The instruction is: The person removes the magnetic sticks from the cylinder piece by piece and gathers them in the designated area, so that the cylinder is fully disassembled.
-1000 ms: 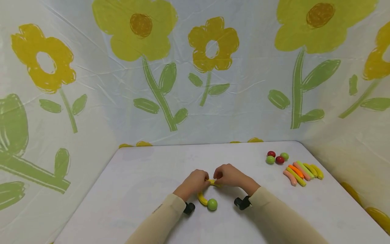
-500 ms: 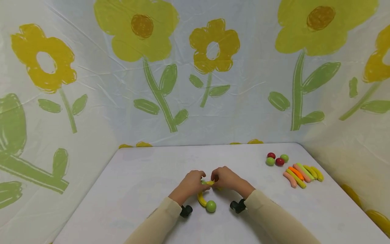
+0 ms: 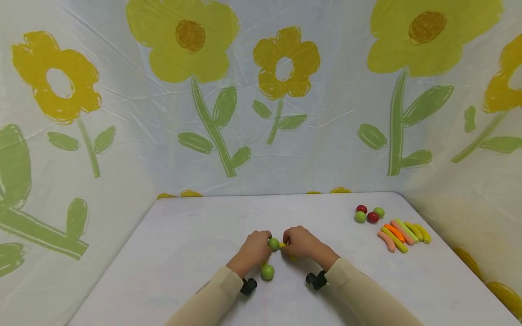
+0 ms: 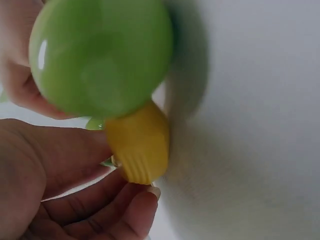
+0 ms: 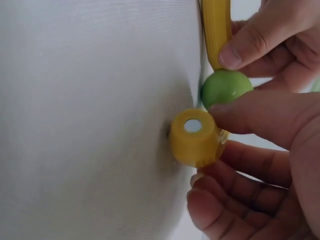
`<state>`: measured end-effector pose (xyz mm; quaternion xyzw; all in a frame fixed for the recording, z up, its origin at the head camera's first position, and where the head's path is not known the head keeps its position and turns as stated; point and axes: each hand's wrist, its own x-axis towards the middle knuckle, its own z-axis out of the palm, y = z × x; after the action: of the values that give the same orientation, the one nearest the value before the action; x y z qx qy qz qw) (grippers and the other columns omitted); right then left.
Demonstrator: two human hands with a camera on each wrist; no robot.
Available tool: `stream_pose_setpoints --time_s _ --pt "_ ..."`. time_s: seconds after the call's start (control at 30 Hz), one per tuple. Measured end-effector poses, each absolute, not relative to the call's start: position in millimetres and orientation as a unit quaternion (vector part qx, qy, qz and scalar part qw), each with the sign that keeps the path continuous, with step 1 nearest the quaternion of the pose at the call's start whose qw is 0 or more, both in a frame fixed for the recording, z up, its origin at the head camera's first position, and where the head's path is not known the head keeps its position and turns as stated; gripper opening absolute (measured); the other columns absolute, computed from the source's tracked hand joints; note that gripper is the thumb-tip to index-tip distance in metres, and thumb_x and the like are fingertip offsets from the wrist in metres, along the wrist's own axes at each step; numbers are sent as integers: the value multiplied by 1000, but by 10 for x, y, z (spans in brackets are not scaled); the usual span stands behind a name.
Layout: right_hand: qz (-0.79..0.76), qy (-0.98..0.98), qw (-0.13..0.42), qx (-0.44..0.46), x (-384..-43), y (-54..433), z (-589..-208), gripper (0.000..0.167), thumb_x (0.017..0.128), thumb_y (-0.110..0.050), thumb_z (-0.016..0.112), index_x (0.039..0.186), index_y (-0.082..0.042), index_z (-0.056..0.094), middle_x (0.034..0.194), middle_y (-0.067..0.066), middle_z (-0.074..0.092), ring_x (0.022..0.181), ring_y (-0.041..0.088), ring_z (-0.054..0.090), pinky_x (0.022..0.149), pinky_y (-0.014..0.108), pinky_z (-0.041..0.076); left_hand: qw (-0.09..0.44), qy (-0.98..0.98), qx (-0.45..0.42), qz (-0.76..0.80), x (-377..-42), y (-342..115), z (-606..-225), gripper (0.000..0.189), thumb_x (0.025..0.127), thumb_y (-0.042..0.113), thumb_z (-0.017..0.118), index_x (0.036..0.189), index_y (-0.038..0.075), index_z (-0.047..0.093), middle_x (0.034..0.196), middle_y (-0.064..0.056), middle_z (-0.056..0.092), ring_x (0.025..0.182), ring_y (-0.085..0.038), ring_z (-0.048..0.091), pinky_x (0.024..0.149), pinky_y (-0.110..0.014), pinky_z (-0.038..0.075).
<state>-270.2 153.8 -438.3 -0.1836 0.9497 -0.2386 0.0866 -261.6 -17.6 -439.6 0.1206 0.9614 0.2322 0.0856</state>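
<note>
My left hand [image 3: 254, 248] pinches a yellow curved magnetic rod [image 4: 140, 145] between thumb and fingers. A green ball [image 3: 267, 272] sits at that rod's near end. The rod's far end meets another green ball [image 3: 273, 244], which stands between my two hands. From the other side, my right hand [image 3: 302, 242] pinches a second yellow curved rod [image 5: 192, 150] at this ball. That rod's free end faces the right wrist camera, with a silver disc [image 5: 192, 125] set in it. In the head view the hands cover much of both rods.
Two red balls [image 3: 373, 217] and two green balls [image 3: 360, 217] lie at the table's back right. Beside them is a row of several rods, among them an orange rod [image 3: 394, 233] and a pink rod [image 3: 386, 241]. Flower-printed cloth [image 3: 261, 158] walls the white table.
My left hand loosened and took hold again on the near rod. That rod and its near ball swung left. The ball between the hands came into full view. My right hand shifted slightly left.
</note>
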Motion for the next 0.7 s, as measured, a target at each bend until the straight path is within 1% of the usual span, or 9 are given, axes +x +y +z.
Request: stream_pose_setpoints --time_s 0.1,0.27,0.47,0.57,0.7 --pt "-237 951 80 -179 -2694 1542 -4381 11 82 -13 74 88 -6 69 80 1 64 65 13 54 58 28 48 82 960 139 230 -2651 -176 -4418 35 88 7 66 122 5 61 109 -7 67 94 -15 59 86 -36 52" --pt "-235 953 68 -178 -2685 1549 -4369 11 82 -14 74 88 -5 69 78 2 65 64 13 54 58 27 48 69 956 175 224 -2683 -191 -4426 39 89 9 66 128 10 60 113 -5 68 103 -16 61 93 -37 52" --pt "-249 953 79 -154 -2682 1536 -4352 11 82 -15 74 85 -6 68 74 1 63 60 13 54 54 26 47 68 955 189 221 -2698 -196 -4423 36 91 9 65 126 11 62 112 -2 68 101 -14 60 92 -35 52" --pt "-255 955 87 -125 -2688 1540 -4354 11 83 -17 72 82 -7 67 70 1 61 58 14 55 52 26 46 69 955 188 221 -2700 -196 -4423 36 90 9 65 126 12 63 110 -2 68 99 -14 59 91 -35 51" --pt "-261 958 83 -88 -2706 1587 -4357 14 84 -20 72 82 -8 66 71 2 60 59 14 56 52 25 46 71 955 186 219 -2695 -198 -4417 36 89 8 66 125 13 63 108 -2 68 97 -14 58 90 -35 51"
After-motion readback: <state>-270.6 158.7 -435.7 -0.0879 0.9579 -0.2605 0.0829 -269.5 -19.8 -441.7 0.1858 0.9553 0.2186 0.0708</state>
